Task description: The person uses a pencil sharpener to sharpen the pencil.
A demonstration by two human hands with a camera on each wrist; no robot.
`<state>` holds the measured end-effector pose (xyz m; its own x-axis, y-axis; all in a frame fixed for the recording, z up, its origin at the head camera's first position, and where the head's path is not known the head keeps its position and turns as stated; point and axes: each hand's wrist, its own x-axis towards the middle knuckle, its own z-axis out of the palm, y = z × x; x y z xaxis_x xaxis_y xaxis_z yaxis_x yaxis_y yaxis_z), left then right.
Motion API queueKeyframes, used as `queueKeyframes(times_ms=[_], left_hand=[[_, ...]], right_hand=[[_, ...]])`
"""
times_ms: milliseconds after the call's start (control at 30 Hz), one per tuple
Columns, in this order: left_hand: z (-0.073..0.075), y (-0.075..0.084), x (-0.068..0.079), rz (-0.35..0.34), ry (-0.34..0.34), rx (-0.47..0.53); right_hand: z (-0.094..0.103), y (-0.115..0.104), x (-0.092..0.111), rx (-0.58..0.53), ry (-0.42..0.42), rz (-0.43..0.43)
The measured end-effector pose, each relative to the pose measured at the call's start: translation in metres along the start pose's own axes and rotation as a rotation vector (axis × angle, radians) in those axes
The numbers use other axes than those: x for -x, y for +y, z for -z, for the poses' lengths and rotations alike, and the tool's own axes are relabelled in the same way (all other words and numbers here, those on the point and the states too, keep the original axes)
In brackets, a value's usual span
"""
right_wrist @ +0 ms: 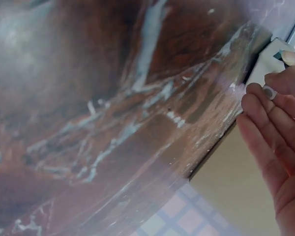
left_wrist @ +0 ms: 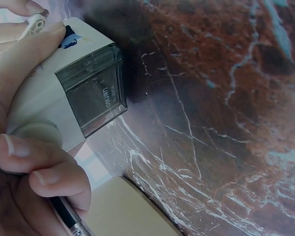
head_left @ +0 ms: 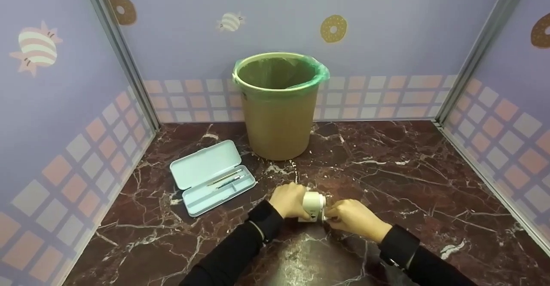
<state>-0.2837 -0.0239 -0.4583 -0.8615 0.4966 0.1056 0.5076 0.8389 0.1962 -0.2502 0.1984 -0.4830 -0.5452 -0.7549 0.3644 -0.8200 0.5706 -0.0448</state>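
A white crank pencil sharpener [head_left: 311,201] with a clear shavings drawer [left_wrist: 96,91] sits on the dark marbled table. My left hand [head_left: 288,200] grips its body from the left side. A black pencil [left_wrist: 66,214] shows under the curled fingers of that hand in the left wrist view; its other end is hidden by them. At the sharpener's right side, my right hand [head_left: 354,219] pinches the small crank handle [right_wrist: 270,92]. Part of the crank [left_wrist: 35,23] also appears beyond the left thumb.
An open light-blue pencil case [head_left: 206,152] lies to the left, with a few pencils [head_left: 227,180] in it. Behind the sharpener stands a tan bin [head_left: 279,122] lined with a green bag. Patterned walls [head_left: 386,41] enclose the table at the back and sides.
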Motion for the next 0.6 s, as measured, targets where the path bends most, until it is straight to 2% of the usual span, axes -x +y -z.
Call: queueKeyframes(times_ms=[333, 600], left_hand=[[0.001, 0.001, 0.001, -0.004, 0.0, -0.005], [0.001, 0.002, 0.001, -0.002, 0.012, -0.023]], right_hand=[[0.007, -0.006, 0.002, -0.004, 0.012, 0.001], [0.015, -0.01, 0.004, 0.017, 0.072, 0.043]])
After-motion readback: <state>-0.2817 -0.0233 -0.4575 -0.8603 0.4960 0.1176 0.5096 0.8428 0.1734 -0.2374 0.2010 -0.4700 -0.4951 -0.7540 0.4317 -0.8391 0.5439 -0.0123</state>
